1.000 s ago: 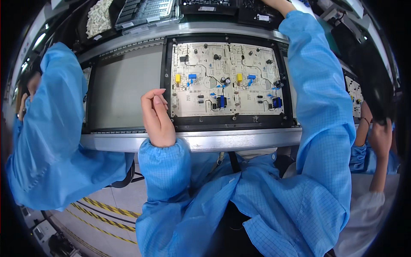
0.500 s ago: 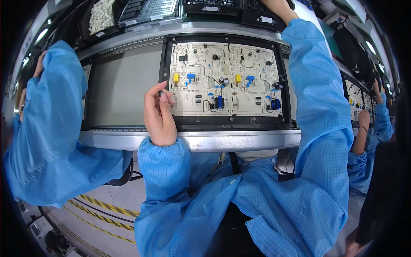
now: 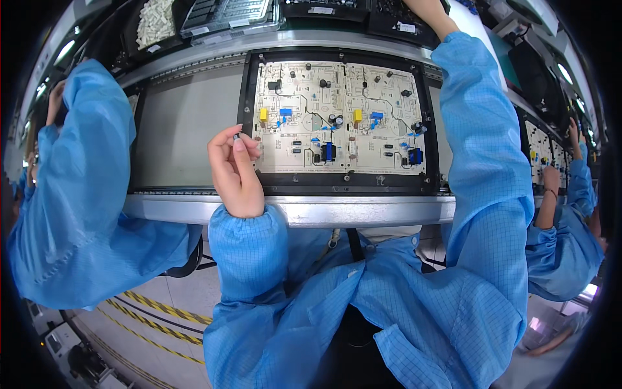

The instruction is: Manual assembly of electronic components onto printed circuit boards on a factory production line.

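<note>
My left hand [image 3: 236,170] is over the left edge of the black frame, palm up. Thumb and fingertips pinch a small dark electronic component [image 3: 237,136], partly hidden by the fingers. Beside this hand, two pale circuit boards [image 3: 304,162] lie side by side in the black carrier frame [image 3: 295,187]. They bear yellow and blue blocks, black cylindrical capacitors and dark blue transformers. My right hand [image 3: 429,11] reaches to the far right, over a black bin [image 3: 389,24] of small dark parts. Its fingers are cut off by the upper picture edge.
A metal rail [image 3: 363,214] runs along the near side of the conveyor [image 3: 188,129]. Along the back stand a bin of white parts [image 3: 155,26] and clear trays [image 3: 227,18]. Blue-sleeved co-workers [image 3: 84,181] are at both sides, one working over another board at right.
My left hand has shifted slightly left, still pinching the small component. My right hand stays over the far bins, having moved slightly right. The boards appear slightly higher and farther left in view.
</note>
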Demonstrator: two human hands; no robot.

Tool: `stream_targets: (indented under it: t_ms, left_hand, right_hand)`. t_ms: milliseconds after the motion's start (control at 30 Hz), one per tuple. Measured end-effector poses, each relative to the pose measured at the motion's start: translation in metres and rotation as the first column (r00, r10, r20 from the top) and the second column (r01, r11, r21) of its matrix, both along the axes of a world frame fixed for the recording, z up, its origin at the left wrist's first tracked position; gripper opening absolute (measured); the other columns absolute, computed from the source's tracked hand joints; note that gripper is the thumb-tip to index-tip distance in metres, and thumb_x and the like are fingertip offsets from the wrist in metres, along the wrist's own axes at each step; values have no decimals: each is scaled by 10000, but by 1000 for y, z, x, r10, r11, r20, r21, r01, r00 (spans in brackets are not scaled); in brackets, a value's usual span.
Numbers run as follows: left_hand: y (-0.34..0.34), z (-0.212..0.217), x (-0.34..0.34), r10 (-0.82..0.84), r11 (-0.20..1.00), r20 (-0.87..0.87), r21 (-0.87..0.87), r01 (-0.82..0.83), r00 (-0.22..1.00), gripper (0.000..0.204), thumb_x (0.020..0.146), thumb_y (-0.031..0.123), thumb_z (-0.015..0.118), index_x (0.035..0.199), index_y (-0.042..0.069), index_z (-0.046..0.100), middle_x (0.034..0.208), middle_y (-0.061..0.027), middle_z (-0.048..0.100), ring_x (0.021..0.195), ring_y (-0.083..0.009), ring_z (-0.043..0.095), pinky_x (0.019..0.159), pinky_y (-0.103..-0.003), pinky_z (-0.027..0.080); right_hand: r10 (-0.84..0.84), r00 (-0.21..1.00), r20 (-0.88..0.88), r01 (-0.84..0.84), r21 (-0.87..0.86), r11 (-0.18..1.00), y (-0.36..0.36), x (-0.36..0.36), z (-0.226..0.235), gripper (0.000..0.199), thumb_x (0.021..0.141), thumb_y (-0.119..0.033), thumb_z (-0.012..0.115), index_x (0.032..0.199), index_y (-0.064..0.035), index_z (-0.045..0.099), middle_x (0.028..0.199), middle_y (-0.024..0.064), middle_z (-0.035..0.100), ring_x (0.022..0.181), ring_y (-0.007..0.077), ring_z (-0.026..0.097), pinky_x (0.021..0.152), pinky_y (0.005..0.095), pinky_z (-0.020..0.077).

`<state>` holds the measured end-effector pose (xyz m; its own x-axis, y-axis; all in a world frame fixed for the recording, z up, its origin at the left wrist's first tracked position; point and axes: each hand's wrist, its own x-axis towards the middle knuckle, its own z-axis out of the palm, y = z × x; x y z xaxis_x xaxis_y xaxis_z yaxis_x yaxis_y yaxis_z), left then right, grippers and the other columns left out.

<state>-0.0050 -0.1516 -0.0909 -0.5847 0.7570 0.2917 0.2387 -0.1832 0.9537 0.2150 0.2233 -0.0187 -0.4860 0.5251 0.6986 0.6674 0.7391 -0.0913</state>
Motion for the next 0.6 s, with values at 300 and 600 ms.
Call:
stream_targets:
  t_ms: [300, 600]
  left_hand:
    - [1, -3, -2, 28, 998, -33, 49, -26, 999, 189, 949, 60, 401, 1114, 6, 475, 849, -49, 540, 723, -82, 490, 706, -220, 431]
    - [8, 6, 9, -25, 991, 8, 133, 24, 1000, 199, 934, 41, 435, 1126, -11, 453, 934, -104, 592, 803, -127, 560, 759, -255, 459]
  right_hand:
    - [-35, 996, -84, 27, -94, 995, -19, 26, -3, 103, 763, -91, 553, 832, -15, 564, 727, 188, 588, 709, 338, 579, 651, 378, 459]
    - [69, 947, -314, -178, -335, 925, -67, 95, -17, 172, 876, -78, 546, 1034, -43, 487, 856, 98, 648, 675, 175, 587, 613, 269, 463]
